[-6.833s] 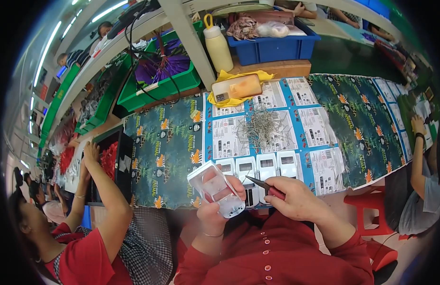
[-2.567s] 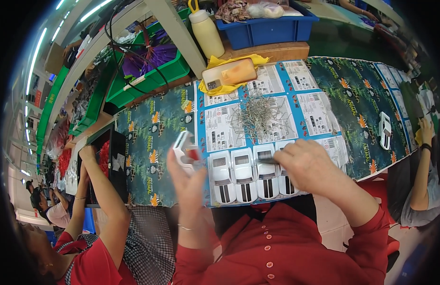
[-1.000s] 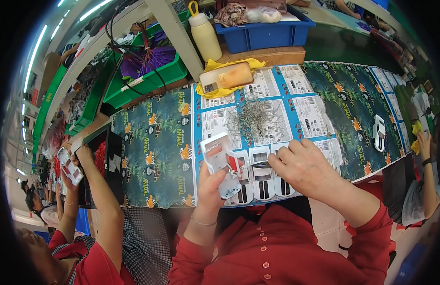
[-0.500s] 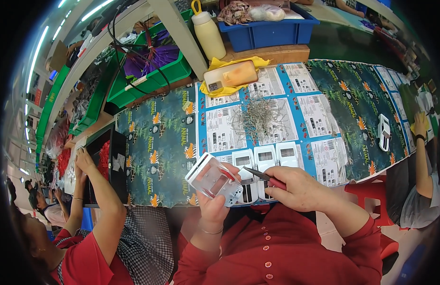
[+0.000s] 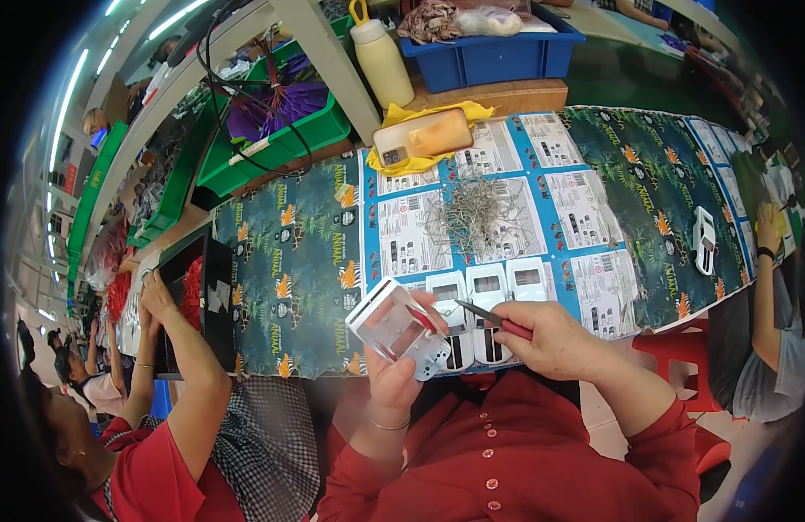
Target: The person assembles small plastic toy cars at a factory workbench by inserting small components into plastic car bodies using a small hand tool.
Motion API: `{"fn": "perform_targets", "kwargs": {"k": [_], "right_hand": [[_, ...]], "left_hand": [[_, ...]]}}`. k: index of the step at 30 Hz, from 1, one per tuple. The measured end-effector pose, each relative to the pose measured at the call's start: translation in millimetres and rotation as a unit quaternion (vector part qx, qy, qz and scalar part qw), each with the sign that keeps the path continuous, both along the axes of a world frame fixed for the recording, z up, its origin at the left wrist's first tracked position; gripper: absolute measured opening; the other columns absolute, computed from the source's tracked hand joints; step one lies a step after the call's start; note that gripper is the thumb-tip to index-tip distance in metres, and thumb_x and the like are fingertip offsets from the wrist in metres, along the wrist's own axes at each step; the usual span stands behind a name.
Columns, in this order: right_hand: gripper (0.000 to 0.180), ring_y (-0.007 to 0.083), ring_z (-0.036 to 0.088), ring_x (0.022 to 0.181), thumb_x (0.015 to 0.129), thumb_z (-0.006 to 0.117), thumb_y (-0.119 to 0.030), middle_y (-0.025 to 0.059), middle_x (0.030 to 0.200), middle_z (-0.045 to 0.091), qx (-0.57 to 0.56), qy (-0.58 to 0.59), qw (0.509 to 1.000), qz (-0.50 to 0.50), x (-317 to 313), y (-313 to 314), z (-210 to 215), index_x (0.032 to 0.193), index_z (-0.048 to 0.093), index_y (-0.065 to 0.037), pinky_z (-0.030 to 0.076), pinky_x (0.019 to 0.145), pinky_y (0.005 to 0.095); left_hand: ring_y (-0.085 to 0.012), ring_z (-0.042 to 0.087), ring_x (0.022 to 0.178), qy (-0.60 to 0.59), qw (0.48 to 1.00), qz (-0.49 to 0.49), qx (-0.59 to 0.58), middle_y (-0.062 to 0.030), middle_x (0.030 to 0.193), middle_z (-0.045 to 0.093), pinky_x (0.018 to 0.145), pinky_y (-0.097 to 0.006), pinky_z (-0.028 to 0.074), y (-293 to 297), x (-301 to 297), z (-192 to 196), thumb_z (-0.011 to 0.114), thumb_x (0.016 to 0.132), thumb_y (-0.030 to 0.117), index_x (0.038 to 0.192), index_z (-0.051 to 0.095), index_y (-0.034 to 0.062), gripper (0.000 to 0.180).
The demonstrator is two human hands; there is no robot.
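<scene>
From my remote seat the picture is bright and evenly lit. Long ceiling tube lights (image 5: 172,19) run along the upper left and give soft, shallow shadows on the table (image 5: 298,261). A little glare sits on the clear plastic part (image 5: 398,329) in my left hand (image 5: 398,383) and on the phone (image 5: 422,137). The fisheye bends the table edge hard, and a black vignette rings the frame. The centre is sharp enough; my right hand (image 5: 554,339) looks slightly soft, possibly from motion. Toward the rim, the co-worker (image 5: 98,435) at left and the far shelves smear and lose detail.
</scene>
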State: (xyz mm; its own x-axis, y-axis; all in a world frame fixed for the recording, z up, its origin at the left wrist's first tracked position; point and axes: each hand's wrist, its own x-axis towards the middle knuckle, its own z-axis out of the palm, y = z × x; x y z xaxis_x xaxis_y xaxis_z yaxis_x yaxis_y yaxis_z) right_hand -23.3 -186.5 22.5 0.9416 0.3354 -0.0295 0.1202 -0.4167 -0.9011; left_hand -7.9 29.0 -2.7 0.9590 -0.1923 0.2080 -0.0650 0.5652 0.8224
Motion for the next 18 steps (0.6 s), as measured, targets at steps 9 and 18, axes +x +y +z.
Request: {"fn": "perform_targets", "kwargs": {"k": [9, 18], "right_hand": [[0.016, 0.0366, 0.060, 0.076, 0.080, 0.061, -0.008, 0.0157, 0.081, 0.061, -0.080, -0.109, 0.991, 0.004, -11, 5, -6, 0.096, 0.058, -0.004, 0.048, 0.064, 0.0443], [0.014, 0.0336, 0.060, 0.071, 0.080, 0.061, -0.007, 0.0138, 0.076, 0.060, -0.102, -0.169, 0.980, -0.001, -10, 13, -6, 0.094, 0.058, -0.004, 0.048, 0.060, 0.0436]], "left_hand": [[-0.0388, 0.056, 0.110, 0.000, 0.992, 0.070, -0.102, -0.0221, 0.129, 0.048, 0.096, -0.053, 0.044, -1, 13, -10, 0.062, 0.088, 0.027, 0.144, 0.021, 0.0122, 0.072], [-0.0389, 0.058, 0.105, -0.047, 0.991, 0.115, -0.043, -0.0216, 0.127, 0.051, 0.089, -0.051, 0.048, -9, 7, -6, 0.059, 0.088, 0.038, 0.145, 0.019, 0.0148, 0.074]]}}
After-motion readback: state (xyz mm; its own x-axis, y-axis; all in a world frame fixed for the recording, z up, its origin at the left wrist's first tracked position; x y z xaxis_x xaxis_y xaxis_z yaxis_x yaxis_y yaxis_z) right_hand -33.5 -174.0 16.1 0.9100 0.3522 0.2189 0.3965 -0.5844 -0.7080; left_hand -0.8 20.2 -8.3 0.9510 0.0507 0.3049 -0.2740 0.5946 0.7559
